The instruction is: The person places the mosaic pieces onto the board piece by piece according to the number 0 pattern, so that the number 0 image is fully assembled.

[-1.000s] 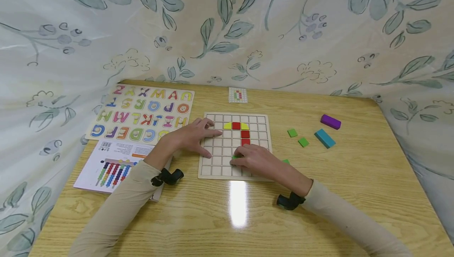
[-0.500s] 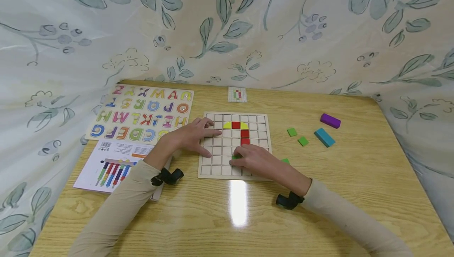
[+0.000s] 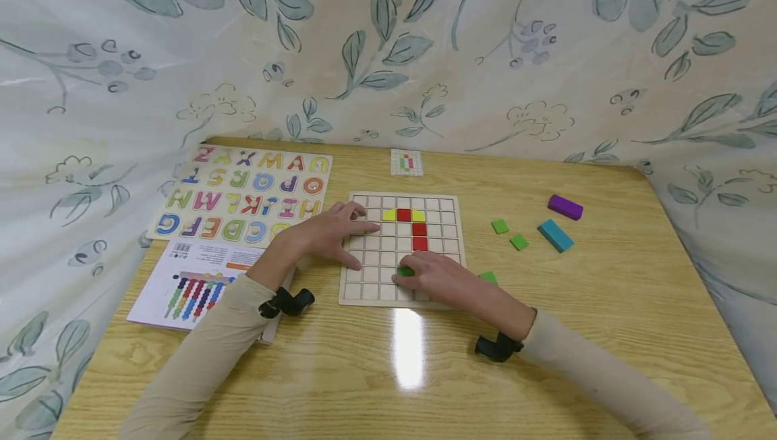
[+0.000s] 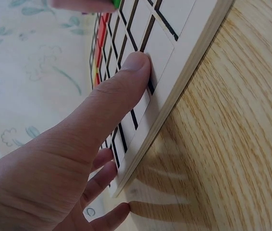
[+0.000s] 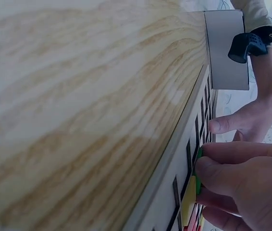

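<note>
A white gridded board [image 3: 370, 291] lies on the table in the head view. Red squares [image 3: 419, 236] and yellow quarter-round pieces [image 3: 390, 215] form a hooked shape on it. My right hand [image 3: 440, 277] pinches a green square tile [image 3: 404, 271] at the board's lower middle; the right wrist view has this green tile [image 5: 198, 182] between thumb and fingers, beside a yellow piece [image 5: 189, 201]. My left hand [image 3: 330, 232] rests along the board's left edge with fingers spread. In the left wrist view its thumb [image 4: 135, 65] lies on the grid. My right hand covers some cells.
Green tiles [image 3: 500, 227], a blue block [image 3: 555, 236] and a purple block [image 3: 566, 207] lie right of the board. Behind it is a small pattern card [image 3: 407, 162]. An alphabet board [image 3: 243, 187] and a box with a bead picture [image 3: 152, 291] stand left.
My right hand has shifted slightly down on the board, so more of the lower red square and the green tile shows. The left hand stays in place.
</note>
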`<state>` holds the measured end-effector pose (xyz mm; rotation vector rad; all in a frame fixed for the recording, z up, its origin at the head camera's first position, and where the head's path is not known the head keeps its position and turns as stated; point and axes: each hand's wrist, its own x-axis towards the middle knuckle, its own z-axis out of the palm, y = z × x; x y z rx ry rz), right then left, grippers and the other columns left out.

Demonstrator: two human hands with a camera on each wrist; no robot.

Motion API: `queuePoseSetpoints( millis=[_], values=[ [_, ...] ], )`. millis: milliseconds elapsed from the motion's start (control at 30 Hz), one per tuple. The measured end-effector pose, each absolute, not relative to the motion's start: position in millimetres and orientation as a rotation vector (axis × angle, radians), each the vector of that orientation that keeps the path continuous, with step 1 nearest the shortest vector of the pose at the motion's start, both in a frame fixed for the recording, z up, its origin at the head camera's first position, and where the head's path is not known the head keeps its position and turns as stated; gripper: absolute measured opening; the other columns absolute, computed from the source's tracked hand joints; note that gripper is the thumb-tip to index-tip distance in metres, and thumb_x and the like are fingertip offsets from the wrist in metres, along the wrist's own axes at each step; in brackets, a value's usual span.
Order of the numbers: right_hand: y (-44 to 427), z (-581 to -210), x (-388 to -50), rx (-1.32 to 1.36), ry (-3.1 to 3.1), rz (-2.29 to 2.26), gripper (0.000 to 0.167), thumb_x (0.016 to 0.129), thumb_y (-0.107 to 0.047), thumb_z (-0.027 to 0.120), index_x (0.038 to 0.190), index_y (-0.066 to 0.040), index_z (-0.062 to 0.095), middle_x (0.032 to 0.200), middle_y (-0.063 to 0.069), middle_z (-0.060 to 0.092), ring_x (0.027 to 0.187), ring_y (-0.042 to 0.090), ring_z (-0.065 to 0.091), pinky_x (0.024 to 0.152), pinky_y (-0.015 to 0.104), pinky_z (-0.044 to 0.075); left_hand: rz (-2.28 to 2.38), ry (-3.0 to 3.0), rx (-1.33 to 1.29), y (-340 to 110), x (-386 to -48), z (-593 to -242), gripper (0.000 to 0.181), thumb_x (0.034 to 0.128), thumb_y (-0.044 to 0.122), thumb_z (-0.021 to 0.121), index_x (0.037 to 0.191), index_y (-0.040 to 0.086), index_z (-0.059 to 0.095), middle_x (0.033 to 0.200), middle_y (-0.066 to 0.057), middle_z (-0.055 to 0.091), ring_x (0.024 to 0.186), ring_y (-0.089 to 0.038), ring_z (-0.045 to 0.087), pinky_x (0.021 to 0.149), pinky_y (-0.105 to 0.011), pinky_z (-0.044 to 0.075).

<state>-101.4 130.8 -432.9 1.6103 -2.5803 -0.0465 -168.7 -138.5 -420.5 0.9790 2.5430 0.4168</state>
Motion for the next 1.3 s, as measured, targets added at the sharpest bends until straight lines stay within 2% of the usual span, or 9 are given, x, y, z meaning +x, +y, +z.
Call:
queuePoseSetpoints(
  millis=[467,833,1000,1133,1300],
  values=[
    [130,-435,-99,1.586,-2.484,-0.144,0.038,0.083,-0.010,0.073,0.119,-0.024,0.071,0.106,0.002,0.062,0.091,0.014,0.059,0.080,0.024,0.053,0.387,2.547,0.971,-138,-170,-418,0.082,0.0775,0.052,0.076,0.148,0.029,0.041,0.148,-0.011,0.033,0.132,-0.030,0.034,0.104,-0.049,0.041],
    [135,-439,-98,1.544,-2.494,-0.165,0.043,0.084,-0.012,0.073,0.123,-0.028,0.068,0.117,0.001,0.066,0.108,0.017,0.062,0.089,0.029,0.053,0.396,2.555,0.976,-138,-169,-420,0.081,0.0777,0.052,0.075,0.148,0.030,0.042,0.149,-0.011,0.033,0.132,-0.030,0.034,0.104,-0.049,0.042],
    [139,-437,-95,1.491,-2.526,-0.067,0.042,0.086,-0.015,0.072,0.125,-0.027,0.066,0.117,-0.001,0.067,0.107,0.016,0.062,0.086,0.028,0.054,0.395,2.552,0.978,-137,-169,-421,0.081,0.0776,0.052,0.076,0.148,0.030,0.042,0.149,-0.010,0.033,0.132,-0.030,0.034,0.104,-0.050,0.041],
    [154,-427,-94,1.393,-2.586,0.079,0.042,0.085,-0.021,0.075,0.125,-0.023,0.066,0.115,-0.001,0.069,0.103,0.016,0.063,0.082,0.028,0.054,0.387,2.544,0.965,-137,-170,-421,0.081,0.0777,0.052,0.076,0.148,0.031,0.041,0.149,-0.010,0.032,0.133,-0.030,0.033,0.104,-0.049,0.041],
    [198,-419,-95,1.253,-2.646,0.191,0.046,0.081,-0.024,0.078,0.125,-0.016,0.067,0.112,0.005,0.070,0.103,0.022,0.066,0.083,0.036,0.055,0.410,2.541,0.973,-138,-170,-421,0.081,0.0775,0.050,0.077,0.148,0.028,0.042,0.149,-0.011,0.033,0.132,-0.030,0.034,0.104,-0.049,0.040]
  ],
)
